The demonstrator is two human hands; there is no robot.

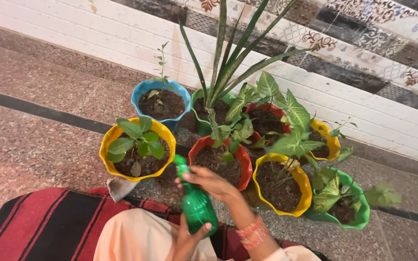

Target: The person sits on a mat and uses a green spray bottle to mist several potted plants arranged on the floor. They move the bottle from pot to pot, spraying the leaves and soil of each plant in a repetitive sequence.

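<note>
Head view — person sitting on a red-and-black striped mat (39,222) on the speckled stone floor (35,145), facing a cluster of coloured plant pots against a white tiled wall (378,116). Left hand (189,239) is wrapping the lower body of a green spray bottle (197,205), fingers closed around it from below. Right hand (211,182) is lying over the top of the bottle at the nozzle end, fingers curled on it — cannot tell whether they are pressing a trigger, since the hand is hiding it. The bottle is tilting up-left, its tip just beside the rim of the red pot (221,162) and near the yellow pot (137,150) with the broad-leaved plant.

Risks, as a judgement: the nozzle is hanging over the gap between the two pots, so spray could be landing on the floor or mat instead of soil. A two-handed hold on smooth plastic could be slipping if wet — a dropped bottle would hit the red pot's small plant. The right forearm is passing close to the second yellow pot (281,188) and could be brushing its leaves.
</note>
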